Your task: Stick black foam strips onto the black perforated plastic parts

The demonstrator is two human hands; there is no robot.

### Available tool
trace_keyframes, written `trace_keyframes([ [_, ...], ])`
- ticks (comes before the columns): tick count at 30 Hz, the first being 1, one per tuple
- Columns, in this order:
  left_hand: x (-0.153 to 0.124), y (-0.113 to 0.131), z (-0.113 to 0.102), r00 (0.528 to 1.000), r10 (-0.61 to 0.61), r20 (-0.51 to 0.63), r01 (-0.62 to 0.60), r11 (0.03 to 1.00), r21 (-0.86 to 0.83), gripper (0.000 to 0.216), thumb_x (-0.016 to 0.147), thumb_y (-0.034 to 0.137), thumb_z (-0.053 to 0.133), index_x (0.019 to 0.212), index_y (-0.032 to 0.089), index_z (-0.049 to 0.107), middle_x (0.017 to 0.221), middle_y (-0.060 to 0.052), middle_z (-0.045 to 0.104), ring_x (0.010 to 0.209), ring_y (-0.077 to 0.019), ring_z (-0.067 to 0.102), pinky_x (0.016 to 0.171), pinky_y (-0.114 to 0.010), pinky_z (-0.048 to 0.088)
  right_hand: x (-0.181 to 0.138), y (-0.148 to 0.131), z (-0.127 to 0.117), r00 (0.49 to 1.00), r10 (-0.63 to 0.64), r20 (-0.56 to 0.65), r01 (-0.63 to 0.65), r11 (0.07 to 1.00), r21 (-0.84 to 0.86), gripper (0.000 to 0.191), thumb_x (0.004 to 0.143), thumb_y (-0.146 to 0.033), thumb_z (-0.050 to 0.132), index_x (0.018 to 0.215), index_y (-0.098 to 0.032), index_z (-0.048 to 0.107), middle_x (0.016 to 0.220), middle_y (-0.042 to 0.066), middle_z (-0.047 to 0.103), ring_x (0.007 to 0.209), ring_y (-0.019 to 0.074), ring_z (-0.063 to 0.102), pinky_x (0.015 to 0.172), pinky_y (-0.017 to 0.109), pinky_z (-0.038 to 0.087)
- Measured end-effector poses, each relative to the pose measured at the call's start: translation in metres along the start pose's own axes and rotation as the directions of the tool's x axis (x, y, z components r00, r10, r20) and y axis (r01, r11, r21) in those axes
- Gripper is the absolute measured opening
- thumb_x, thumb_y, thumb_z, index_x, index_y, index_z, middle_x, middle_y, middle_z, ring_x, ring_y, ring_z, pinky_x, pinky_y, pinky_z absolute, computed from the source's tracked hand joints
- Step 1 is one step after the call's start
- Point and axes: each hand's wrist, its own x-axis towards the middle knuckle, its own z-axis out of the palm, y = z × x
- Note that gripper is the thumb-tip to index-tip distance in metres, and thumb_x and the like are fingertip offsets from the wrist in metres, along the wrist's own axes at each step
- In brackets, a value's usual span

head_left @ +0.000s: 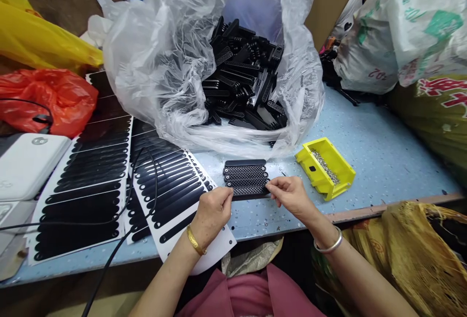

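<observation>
A row of several flat black strips (pixel 245 176) with rounded ends and a meshed surface lies side by side on the blue table. My left hand (pixel 212 212) is closed, with thumb and forefinger at the left end of the nearest black strip (pixel 251 192). At that strip's right end, my right hand (pixel 290 194) pinches with thumb and forefinger. Small metal dots show at the ends of some strips. To the right of the row stands a yellow bin (pixel 345 166) with small shiny metal pieces (pixel 324 166) inside.
Behind the row, a clear plastic bag (pixel 164 64) gapes around a heap of black pieces (pixel 241 78). Sheets of black oblong stickers (pixel 175 185) lie on the left, crossed by a black cable (pixel 109 258). A white device (pixel 31 166) and red bag (pixel 54 98) sit far left.
</observation>
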Motion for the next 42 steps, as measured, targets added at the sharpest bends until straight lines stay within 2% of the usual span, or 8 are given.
trace_keyframes([
  [4,0.000,0.000,-0.001,1.000,0.004,0.011,-0.004,1.000,0.007,0.023,0.091,0.012,0.053,0.076,0.018,0.070,0.072,-0.004,0.073,0.062,-0.0137,0.068,0.060,-0.023,0.052,-0.003,0.001,-0.011,0.969,-0.200,-0.146,0.180,0.973,-0.144,0.014,0.076,-0.027,0.063,0.073,-0.017,0.073,0.053,0.002,0.063,0.044,0.0139,0.055,0.045,0.026,0.045],
  [9,0.001,0.002,-0.002,1.000,0.008,0.012,-0.008,1.000,0.006,0.023,0.091,0.013,0.052,0.076,0.017,0.070,0.072,-0.004,0.073,0.061,-0.0136,0.068,0.061,-0.023,0.052,-0.005,0.008,-0.013,0.901,-0.434,0.009,0.406,0.833,-0.376,0.014,0.078,-0.013,0.064,0.074,-0.018,0.076,0.066,0.004,0.070,0.059,0.0154,0.063,0.059,0.026,0.050],
  [15,0.001,0.002,-0.002,1.000,-0.001,0.021,0.001,1.000,0.008,0.023,0.091,0.013,0.052,0.077,0.017,0.070,0.072,-0.004,0.073,0.061,-0.0134,0.067,0.060,-0.023,0.051,-0.001,0.017,-0.012,0.904,-0.403,0.142,0.418,0.764,-0.491,0.017,0.081,-0.011,0.064,0.087,-0.018,0.079,0.073,0.005,0.073,0.065,0.0169,0.066,0.062,0.026,0.050],
  [21,0.001,0.001,-0.002,1.000,0.004,0.026,-0.004,1.000,-0.010,0.024,0.089,0.010,0.053,0.074,0.017,0.070,0.070,-0.003,0.072,0.060,-0.0135,0.067,0.059,-0.023,0.050,0.007,0.012,-0.016,0.919,-0.316,0.235,0.394,0.748,-0.534,0.016,0.081,-0.011,0.063,0.078,-0.019,0.076,0.075,0.004,0.074,0.067,0.0171,0.067,0.062,0.025,0.046],
  [28,0.001,0.002,-0.002,1.000,0.003,0.029,-0.003,1.000,0.002,0.024,0.089,0.009,0.053,0.072,0.016,0.068,0.070,-0.003,0.071,0.060,-0.0128,0.066,0.058,-0.022,0.048,0.002,0.015,-0.006,0.826,-0.478,0.300,0.542,0.523,-0.658,0.028,0.085,-0.007,0.043,0.066,-0.015,0.061,0.065,0.009,0.062,0.058,0.0173,0.055,0.056,0.028,0.036],
  [33,0.001,0.003,-0.003,0.999,-0.021,0.046,0.021,1.000,-0.002,0.025,0.088,0.007,0.052,0.071,0.017,0.067,0.068,-0.002,0.070,0.059,-0.0124,0.065,0.058,-0.021,0.047,0.000,0.018,-0.007,0.855,-0.503,0.131,0.482,0.674,-0.560,0.023,0.086,-0.015,0.041,0.068,-0.018,0.056,0.062,0.007,0.060,0.057,0.0167,0.054,0.056,0.027,0.038],
  [38,0.000,0.002,-0.002,0.997,-0.047,0.062,0.047,0.999,0.004,0.025,0.087,0.008,0.052,0.070,0.017,0.067,0.067,-0.003,0.070,0.059,-0.0126,0.064,0.059,-0.021,0.045,-0.001,0.015,-0.005,0.972,-0.233,-0.020,0.210,0.907,-0.364,0.032,0.085,-0.041,0.049,0.059,-0.021,0.052,0.048,0.001,0.051,0.044,0.0133,0.046,0.047,0.026,0.034],
  [42,-0.002,0.003,-0.003,0.993,-0.073,0.088,0.070,0.997,0.030,0.023,0.085,0.007,0.052,0.070,0.018,0.066,0.068,-0.004,0.070,0.063,-0.0141,0.066,0.061,-0.022,0.045,0.001,0.013,0.003,0.990,-0.126,-0.062,0.100,0.943,-0.317,0.044,0.073,-0.058,0.056,0.048,-0.023,0.045,0.041,0.000,0.047,0.041,0.0130,0.042,0.043,0.026,0.031],
])
